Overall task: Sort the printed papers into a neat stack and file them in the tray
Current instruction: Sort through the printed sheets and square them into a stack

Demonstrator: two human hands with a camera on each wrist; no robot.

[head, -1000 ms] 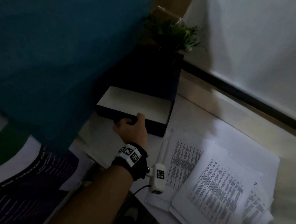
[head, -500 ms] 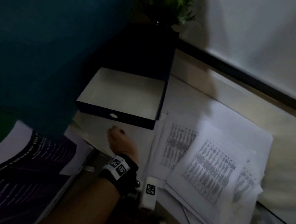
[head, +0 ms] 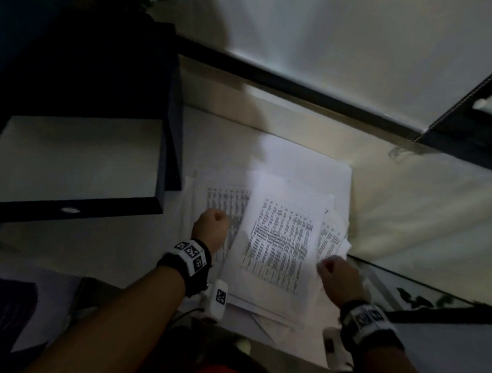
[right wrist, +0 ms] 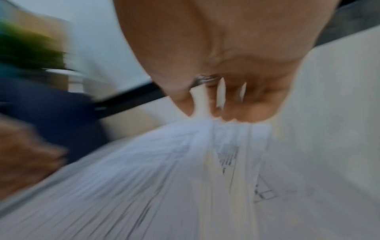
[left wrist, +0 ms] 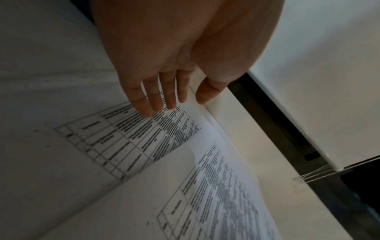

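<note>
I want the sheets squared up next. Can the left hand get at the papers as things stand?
Probably yes: the left hand already hovers over the papers, fingers straight, nothing between them.

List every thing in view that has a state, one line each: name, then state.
printed papers: loose, overlapping, fanned out askew on the desk, not yet stacked.
tray: pulled out of its dark cabinet, open, no papers in it.
left hand: over the left sheets, fingers straight, no grip.
right hand: at the pile's right edge, fingers down at the sheets; grip unclear from blur.
</note>
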